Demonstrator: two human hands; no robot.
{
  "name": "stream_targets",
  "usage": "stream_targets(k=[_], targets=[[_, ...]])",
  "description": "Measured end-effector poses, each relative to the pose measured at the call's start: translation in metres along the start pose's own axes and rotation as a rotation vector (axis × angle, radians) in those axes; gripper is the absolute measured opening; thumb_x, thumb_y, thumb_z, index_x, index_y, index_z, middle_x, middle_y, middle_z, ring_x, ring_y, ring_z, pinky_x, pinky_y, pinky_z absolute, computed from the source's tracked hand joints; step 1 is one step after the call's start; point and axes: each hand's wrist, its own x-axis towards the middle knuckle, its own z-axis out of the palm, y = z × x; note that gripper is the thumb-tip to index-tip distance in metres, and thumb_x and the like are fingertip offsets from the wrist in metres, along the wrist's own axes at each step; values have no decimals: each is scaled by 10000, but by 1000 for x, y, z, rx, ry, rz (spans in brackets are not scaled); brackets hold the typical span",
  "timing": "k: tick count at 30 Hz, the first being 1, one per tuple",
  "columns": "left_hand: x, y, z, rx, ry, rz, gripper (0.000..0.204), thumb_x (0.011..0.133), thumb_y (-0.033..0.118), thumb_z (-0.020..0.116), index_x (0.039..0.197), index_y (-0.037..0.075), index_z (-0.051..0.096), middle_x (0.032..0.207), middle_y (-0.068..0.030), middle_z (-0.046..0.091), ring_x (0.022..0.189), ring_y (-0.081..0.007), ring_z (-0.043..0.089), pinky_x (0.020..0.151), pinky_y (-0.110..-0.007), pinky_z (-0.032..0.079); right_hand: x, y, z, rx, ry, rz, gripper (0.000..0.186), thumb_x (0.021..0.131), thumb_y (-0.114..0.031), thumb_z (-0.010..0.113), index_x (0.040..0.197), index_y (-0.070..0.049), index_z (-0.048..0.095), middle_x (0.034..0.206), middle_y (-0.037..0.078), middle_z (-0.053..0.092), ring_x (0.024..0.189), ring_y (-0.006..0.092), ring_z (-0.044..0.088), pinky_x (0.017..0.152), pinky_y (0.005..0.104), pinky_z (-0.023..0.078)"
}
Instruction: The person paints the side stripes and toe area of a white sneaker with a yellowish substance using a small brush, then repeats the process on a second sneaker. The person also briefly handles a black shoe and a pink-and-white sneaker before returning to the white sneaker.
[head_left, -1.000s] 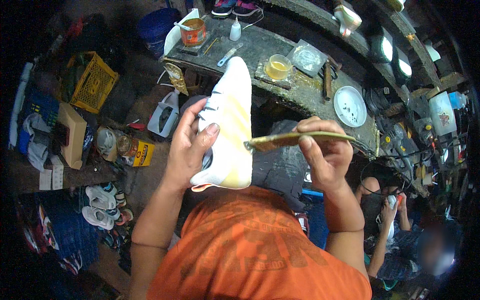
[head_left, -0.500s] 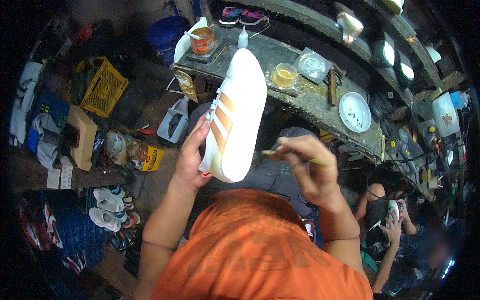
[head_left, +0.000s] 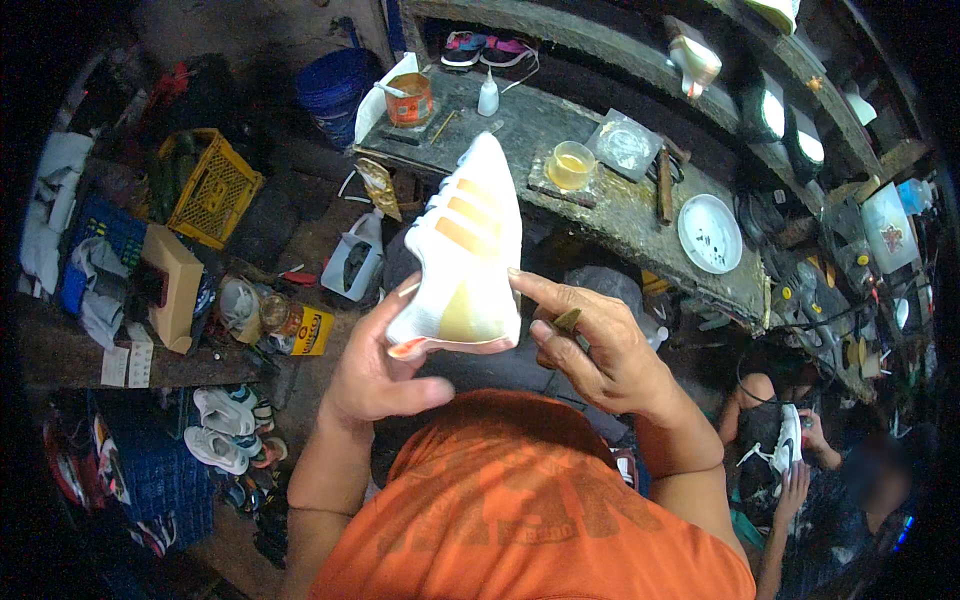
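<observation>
A white sneaker with tan-gold stripes stands heel toward me, its side facing up and its toe pointing away. My left hand supports it at the heel, fingers partly hidden behind the shoe and thumb stretched out to the side. With its index fingertip, my right hand touches the sole edge on the right. Between that hand's thumb and curled fingers sits a small brownish brush-like tool, most of its length hidden in the grip.
On the workbench ahead are an orange can, a small squeeze bottle, a cup of yellowish liquid, a hammer and a white plate. A yellow crate stands left. At lower right, another person's hands hold a shoe.
The sneaker has turned from sole-up to side-up and come slightly nearer. My left thumb has swung away from it. My right hand has moved left, its index finger now against the sole edge.
</observation>
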Motion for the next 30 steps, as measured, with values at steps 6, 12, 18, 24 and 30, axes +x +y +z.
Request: stream_targets(k=[6, 12, 18, 24, 30], targets=[[0, 2, -16, 548, 171, -67, 728, 911, 198, 766, 1500, -29, 404, 1547, -161, 431, 1372, -207, 456, 1138, -383, 359, 6, 5, -9, -38, -87, 88, 437, 954, -67, 610, 1389, -57, 565, 1150, 217, 685, 995, 384, 685, 865, 447, 543], [2, 23, -33, 638, 359, 27, 861, 855, 313, 817, 1521, -15, 379, 1638, -138, 241, 1427, -221, 378, 1163, -385, 334, 19, 74, -66, -77, 509, 293, 280, 998, -134, 636, 1255, -27, 672, 1034, 87, 706, 924, 146, 673, 824, 291, 537], [21, 55, -47, 1098, 419, 577, 513, 870, 457, 761, 1248, 115, 702, 1689, -171, 78, 1531, -342, 175, 1228, -477, 178, 66, 170, -99, -443, 580, 190, 220, 935, -106, 706, 1143, -35, 727, 1014, 111, 744, 891, 164, 709, 807, 302, 546], [3, 72, -73, 1235, 462, 628, 773, 850, 614, 714, 1292, -13, 616, 1553, -182, 348, 1422, -317, 348, 1169, -449, 282, 103, 208, -88, -596, 413, 319, 250, 895, -272, 727, 1023, -60, 755, 956, 184, 745, 900, 353, 723, 799, 417, 556], [-11, 48, -75, 959, 449, 417, 713, 952, 579, 614, 1256, -66, 574, 1411, -147, 450, 1263, -237, 474, 1045, -377, 400, 94, 212, -109, -222, 598, 355, 237, 905, -205, 752, 1051, -19, 746, 854, 82, 760, 748, 118, 687, 687, 296, 531]])
